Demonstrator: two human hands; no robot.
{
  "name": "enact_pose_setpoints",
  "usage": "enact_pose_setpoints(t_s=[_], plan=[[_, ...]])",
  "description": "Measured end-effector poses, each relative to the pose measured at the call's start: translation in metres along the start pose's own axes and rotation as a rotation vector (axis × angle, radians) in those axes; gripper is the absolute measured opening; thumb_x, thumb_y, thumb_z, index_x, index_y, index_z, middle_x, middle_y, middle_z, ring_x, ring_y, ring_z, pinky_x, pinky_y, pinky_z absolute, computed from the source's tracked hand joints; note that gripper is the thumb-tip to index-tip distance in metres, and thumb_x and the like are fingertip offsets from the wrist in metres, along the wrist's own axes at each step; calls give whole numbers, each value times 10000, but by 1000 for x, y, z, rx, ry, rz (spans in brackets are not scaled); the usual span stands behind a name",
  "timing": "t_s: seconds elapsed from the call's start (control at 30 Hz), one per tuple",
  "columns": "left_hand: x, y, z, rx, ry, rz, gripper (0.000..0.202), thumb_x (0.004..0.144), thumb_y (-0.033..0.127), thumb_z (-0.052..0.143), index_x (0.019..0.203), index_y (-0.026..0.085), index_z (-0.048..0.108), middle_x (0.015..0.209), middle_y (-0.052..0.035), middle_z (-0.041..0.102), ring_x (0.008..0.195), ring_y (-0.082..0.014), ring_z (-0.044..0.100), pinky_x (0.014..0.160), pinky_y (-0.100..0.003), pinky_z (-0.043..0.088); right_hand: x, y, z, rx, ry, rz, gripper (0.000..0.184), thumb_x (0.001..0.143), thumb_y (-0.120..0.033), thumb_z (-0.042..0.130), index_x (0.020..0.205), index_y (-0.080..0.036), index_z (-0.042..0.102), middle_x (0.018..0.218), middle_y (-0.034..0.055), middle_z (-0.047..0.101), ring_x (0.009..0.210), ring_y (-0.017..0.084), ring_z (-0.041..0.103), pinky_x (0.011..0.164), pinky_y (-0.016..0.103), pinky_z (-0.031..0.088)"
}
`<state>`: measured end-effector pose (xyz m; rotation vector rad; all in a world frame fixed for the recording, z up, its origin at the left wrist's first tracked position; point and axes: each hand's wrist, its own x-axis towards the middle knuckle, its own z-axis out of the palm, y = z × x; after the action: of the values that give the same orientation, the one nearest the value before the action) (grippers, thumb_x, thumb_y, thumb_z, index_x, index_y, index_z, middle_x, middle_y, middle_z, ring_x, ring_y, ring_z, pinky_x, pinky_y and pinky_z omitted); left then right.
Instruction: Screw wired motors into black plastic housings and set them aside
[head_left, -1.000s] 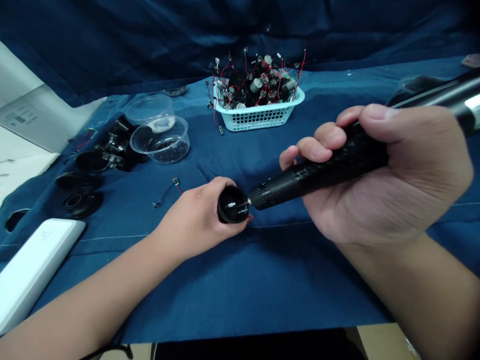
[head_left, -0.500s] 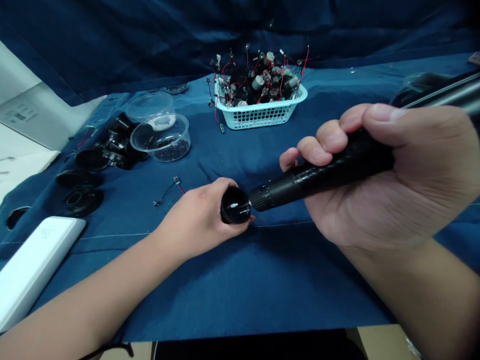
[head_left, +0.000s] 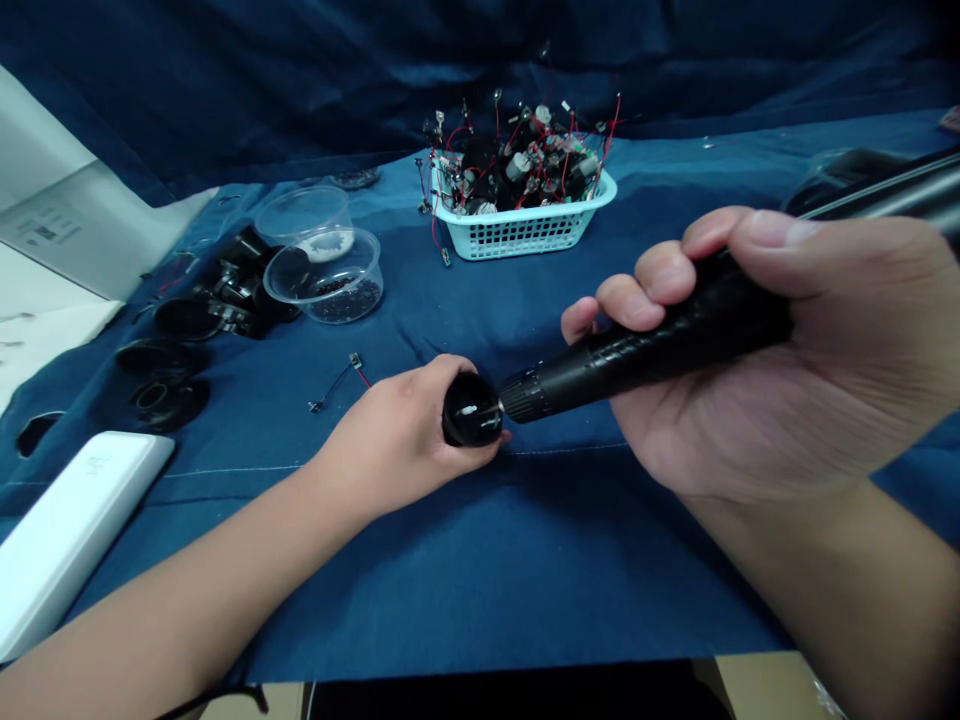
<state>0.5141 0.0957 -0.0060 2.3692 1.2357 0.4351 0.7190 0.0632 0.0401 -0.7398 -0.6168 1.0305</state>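
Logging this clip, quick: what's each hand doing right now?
Left hand: closed, holding a round black part.
Right hand: closed, holding a black cylindrical tool.

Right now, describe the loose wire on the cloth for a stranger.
Left of the pale blue plastic basket, above the left hand, look at the blue cloth. A short black wire with a red end lies there alone, outside the basket.

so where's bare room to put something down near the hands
Blue cloth lies bare below the left hand and right hand, and right of the light-blue basket. Crowded: left side, around the clear plastic tubs and black round parts.
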Motion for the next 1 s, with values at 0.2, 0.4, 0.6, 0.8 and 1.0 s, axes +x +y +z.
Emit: enact_pose_setpoints(t_s=[0.2, 0.4, 0.6, 0.8, 1.0], plan=[[0, 1, 0, -5, -7, -5, 413, 829, 478, 805, 1129, 256, 627, 906, 15, 746, 780, -185, 726, 678, -263, 518, 0, -2, -2, -27, -10, -10, 209, 826, -263, 654, 646, -216, 557, 706, 0, 516, 646, 151, 531, 700, 386, 646], [0, 0, 1, 9, -7, -8, 436, 832, 499, 800, 1145, 253, 623, 915, 4, 748, 793, -199, 730, 680, -274, 520, 2, 1, -3, -5, -27, -21, 217, 765, -282, 720, 624, -228, 564, 683, -2, 520, 621, 156, 527, 683, 401, 638], [1, 0, 0, -2, -4, -6, 424, 828, 491, 806, 1128, 254, 623, 921, 13, 749, 796, -189, 729, 675, -267, 513, 0, 0, 1, -4, -11, -20, 184, 811, -258, 654, 651, -221, 572, 689, -4, 515, 639, 146, 520, 683, 366, 630], [0, 1, 0, 3, 2, 0, 429, 829, 488, 805, 1136, 251, 622, 922, 9, 750, 798, -195, 731, 681, -269, 519, 1, 2, 1, -5, 0, -34, 209, 814, -266, 642, 626, -223, 561, 671, -5, 513, 628, 148, 509, 668, 373, 628], [-1, 1, 0, 1, 25, 7, 424, 822, 486, 810, 1126, 250, 631, 904, 11, 746, 768, -183, 722, 673, -259, 527, -1, -2, -1, -11, -31, -24, 220, 893, -246, 619, 679, -216, 575, 702, -9, 511, 640, 144, 521, 703, 360, 639]])
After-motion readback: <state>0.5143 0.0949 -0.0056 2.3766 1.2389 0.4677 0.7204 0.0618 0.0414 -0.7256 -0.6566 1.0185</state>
